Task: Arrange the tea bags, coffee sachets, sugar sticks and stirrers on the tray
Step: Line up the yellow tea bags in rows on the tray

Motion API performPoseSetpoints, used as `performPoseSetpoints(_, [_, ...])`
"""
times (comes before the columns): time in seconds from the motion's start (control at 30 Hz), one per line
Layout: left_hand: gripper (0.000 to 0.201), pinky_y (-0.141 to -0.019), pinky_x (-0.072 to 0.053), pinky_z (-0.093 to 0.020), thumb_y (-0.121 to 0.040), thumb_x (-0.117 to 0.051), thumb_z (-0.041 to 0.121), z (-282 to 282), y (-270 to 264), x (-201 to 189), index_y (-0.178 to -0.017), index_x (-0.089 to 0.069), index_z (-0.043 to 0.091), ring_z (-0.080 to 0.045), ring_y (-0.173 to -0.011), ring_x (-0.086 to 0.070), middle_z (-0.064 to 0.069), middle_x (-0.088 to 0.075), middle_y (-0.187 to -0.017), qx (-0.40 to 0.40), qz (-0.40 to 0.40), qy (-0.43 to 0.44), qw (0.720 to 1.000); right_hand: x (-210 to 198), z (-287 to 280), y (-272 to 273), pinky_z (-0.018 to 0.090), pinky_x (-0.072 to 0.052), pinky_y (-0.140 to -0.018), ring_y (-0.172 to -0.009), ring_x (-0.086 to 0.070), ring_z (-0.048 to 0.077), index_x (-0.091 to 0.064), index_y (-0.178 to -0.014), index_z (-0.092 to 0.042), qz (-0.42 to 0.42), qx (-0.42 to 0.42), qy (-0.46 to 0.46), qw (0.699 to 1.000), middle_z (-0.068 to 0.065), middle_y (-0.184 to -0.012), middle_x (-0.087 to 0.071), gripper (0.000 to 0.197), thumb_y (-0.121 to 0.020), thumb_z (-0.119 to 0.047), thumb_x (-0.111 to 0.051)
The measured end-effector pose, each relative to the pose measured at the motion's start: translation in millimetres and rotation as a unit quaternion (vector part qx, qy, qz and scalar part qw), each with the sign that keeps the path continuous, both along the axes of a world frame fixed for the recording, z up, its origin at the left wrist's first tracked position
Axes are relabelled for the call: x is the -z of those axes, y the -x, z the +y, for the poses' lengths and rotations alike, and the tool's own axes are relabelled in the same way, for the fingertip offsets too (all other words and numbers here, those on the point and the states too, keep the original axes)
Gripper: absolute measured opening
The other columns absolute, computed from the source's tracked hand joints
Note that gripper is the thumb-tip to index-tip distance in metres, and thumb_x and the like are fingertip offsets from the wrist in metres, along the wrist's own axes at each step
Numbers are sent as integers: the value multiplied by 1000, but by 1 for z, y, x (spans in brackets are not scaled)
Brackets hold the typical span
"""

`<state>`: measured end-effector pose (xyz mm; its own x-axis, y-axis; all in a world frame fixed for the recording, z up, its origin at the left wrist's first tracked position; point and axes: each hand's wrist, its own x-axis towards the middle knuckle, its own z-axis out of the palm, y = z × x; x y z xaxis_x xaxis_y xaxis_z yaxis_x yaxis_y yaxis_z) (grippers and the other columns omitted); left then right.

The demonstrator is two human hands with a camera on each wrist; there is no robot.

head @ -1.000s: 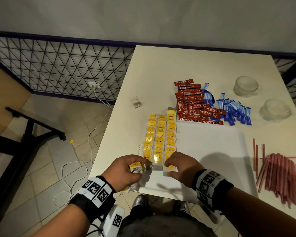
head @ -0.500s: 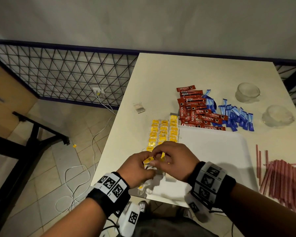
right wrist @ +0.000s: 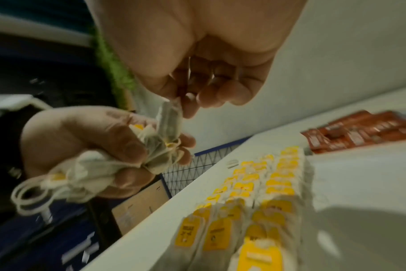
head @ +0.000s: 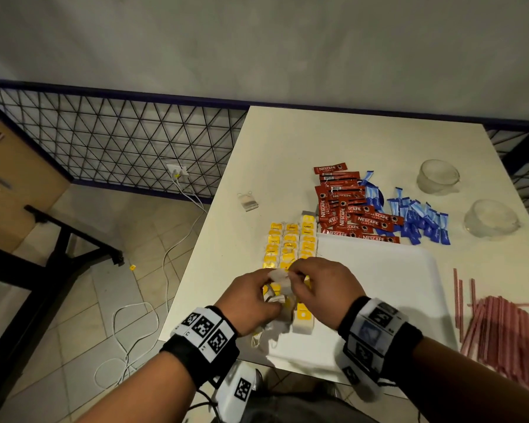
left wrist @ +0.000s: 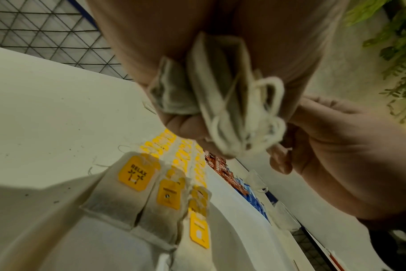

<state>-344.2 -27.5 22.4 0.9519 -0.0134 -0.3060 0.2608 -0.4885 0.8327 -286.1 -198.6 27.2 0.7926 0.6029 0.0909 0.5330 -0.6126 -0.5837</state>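
Clutching a bunch of tea bags [head: 274, 296] in curled fingers, the left hand [head: 248, 300] hovered over the near left corner of the white tray [head: 379, 288], while the right hand [head: 321, 288] pinched one bag [right wrist: 170, 117] from that bunch. Three rows of yellow-tagged tea bags [head: 289, 248] lay along the tray's left edge. Beyond its far edge sat coffee sachets [head: 348, 206] and sugar sticks [head: 419, 221]; stirrers [head: 507, 328] lay to its right, and two glass cups [head: 437, 175] stood far right.
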Motion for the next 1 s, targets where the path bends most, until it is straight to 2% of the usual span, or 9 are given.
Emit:
performPoseSetpoints(0.13, [47,-77,-49,-19,-69,-66,17,9,5,-3,-110,-54,36,-14,-83,-62,18,-62,-103,-58,-43,-20,997,-1,-7,-7,23,-41,-67,-68,-56,9,-67,-84,-23,79,109,-68,989,-11,-80,-65,14,-92,-27,-56])
performPoseSetpoints(0.23, [45,-76,-40,-5,-69,-61,16,6,7,-12,-109,-59,36,8,-81,-57,17,-62,-106,-13,-101,-47,994,-3,-6,-8,24,-42,-63,-60,-56,10,-64,-80,-25,130,134,-87,979,-7,-70,-64,14,-92,-24,-57])
performPoseSetpoints(0.4, [59,-83,-37,-6,-68,-56,20,-3,1,-14,-127,-61,23,-3,-94,-54,5,-63,-106,45,-127,-77,988,-8,4,-3,19,-45,-67,-74,-58,7,-68,-85,-28,136,87,-133,978,-13,-76,-65,15,-92,-21,-57])
performPoseSetpoints(0.53, [56,-80,-37,-5,-68,-57,16,0,0,-13,-124,-64,23,9,-87,-51,10,-60,-99,54,-145,-63,986,-8,3,-12,27,-50,-65,-64,-59,13,-58,-87,-42,153,81,-146,974,-15,-74,-63,25,-88,-18,-63])
performPoseSetpoints(0.6, [53,-81,-40,-9,-68,-57,15,4,0,-13,-120,-67,23,11,-87,-51,9,-60,-99,62,-145,-51,986,-9,0,-18,25,-48,-63,-60,-53,16,-52,-104,-48,159,57,-142,975,-15,-81,-60,37,-87,-17,-65])
performPoseSetpoints(0.67, [51,-82,-44,-15,-67,-56,19,7,1,-15,-115,-67,31,4,-88,-55,7,-63,-100,74,-139,-39,987,-10,-3,-23,13,-42,-68,-74,-52,4,-48,-120,-47,146,0,-105,984,-19,-97,-51,46,-88,-19,-66])
performPoseSetpoints(0.77, [52,-81,-47,-19,-66,-54,24,10,2,-16,-116,-63,35,-5,-91,-60,6,-64,-102,98,-119,-38,987,-14,-6,-29,16,-43,-79,-98,-52,3,-59,-97,-41,158,-67,-89,981,-20,-110,-47,25,-86,-20,-67])
performPoseSetpoints(0.9, [37,-61,-42,-14,-70,-62,10,18,7,-20,-103,-62,28,4,-64,-54,15,-57,-80,58,-94,-64,992,-19,-7,-33,23,-44,-70,-73,-53,12,-57,-83,-37,202,-22,-53,978,-6,-84,-57,18,-88,-22,-65])
performPoseSetpoints(1.0, [38,-75,-43,-9,-70,-60,7,24,13,-20,-98,-64,32,8,-85,-60,17,-65,-99,87,-134,-83,984,-22,-7,-35,17,-43,-66,-74,-54,10,-58,-84,-33,207,1,-57,977,-9,-79,-57,14,-88,-23,-65])
